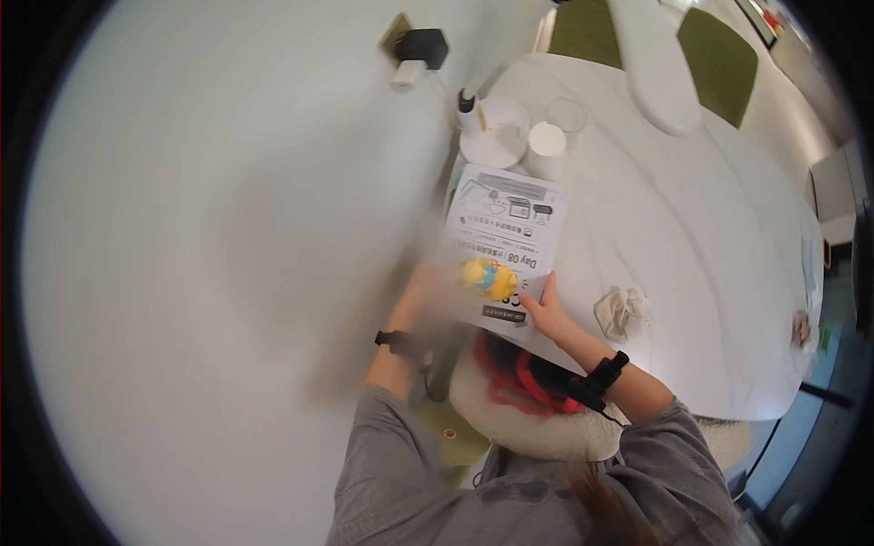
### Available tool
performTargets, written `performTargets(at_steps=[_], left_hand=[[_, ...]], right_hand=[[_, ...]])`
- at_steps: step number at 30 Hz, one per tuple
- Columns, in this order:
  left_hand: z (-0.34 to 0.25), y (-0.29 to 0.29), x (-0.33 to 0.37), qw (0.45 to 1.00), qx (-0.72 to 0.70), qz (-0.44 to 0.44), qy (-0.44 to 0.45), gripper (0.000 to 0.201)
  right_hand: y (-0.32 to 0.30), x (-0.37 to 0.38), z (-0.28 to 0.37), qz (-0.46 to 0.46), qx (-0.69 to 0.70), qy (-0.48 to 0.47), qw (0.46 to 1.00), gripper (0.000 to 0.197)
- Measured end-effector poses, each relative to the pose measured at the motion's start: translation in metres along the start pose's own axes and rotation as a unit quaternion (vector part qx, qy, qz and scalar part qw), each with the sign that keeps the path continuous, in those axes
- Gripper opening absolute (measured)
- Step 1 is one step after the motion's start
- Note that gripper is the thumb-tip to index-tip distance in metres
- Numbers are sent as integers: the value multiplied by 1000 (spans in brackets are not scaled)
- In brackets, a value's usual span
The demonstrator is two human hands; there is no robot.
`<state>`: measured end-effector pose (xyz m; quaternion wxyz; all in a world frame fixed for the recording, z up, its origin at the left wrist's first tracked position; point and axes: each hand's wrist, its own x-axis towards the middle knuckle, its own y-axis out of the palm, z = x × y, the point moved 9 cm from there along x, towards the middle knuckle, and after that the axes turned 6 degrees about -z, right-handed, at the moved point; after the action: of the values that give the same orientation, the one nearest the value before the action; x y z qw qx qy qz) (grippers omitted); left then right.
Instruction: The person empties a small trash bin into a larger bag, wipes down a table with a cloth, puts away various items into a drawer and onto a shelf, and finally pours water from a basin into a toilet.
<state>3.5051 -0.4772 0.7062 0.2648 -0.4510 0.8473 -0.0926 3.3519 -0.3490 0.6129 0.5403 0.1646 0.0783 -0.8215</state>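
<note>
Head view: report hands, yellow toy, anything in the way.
Right hand at edge of papers; left hand blurred. Yellow toy over papers. Crumpled item rightward, apart.

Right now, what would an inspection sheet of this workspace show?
Surface: white marbled table.
Handled things: printed sheet; yellow-and-blue figure over it, contact unclear.
Clutter: crumpled pale item, white cylinder, clear glass, white round base.
Grip: right hand at the sheet's edge; left hand blurred, hold unclear.
Cables: short dark cable by the right wristband.
Surroundings: pale wall, green chairs.
</note>
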Motion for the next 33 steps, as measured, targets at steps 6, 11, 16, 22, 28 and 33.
performTargets(at_steps=[6, 11, 16, 22, 28, 33], left_hand=[[99, -18, 47, 992, -125, -10, 10, 47], [66, -18, 43, 1000, -16, -23, 13, 45], [87, -20, 22, 997, -36, -45, -45, 49], [40, -4, -39, 951, 280, -54, 119, 101], [75, -4, -44, 914, 333, -187, 138, 119], [83, -4, -40, 926, 307, -176, 132, 102]], right_hand=[[16, 13, 5, 19, -57, -61, 996, 68], [7, 4, 15, 26, 18, 72, 997, 64], [-7, -11, -2, 55, -41, 180, 981, 60], [-11, -28, -21, 111, -47, 223, 967, 61], [2, -28, -20, 73, -67, 213, 972, 55], [0, -22, -21, 32, -68, 197, 977, 55]])
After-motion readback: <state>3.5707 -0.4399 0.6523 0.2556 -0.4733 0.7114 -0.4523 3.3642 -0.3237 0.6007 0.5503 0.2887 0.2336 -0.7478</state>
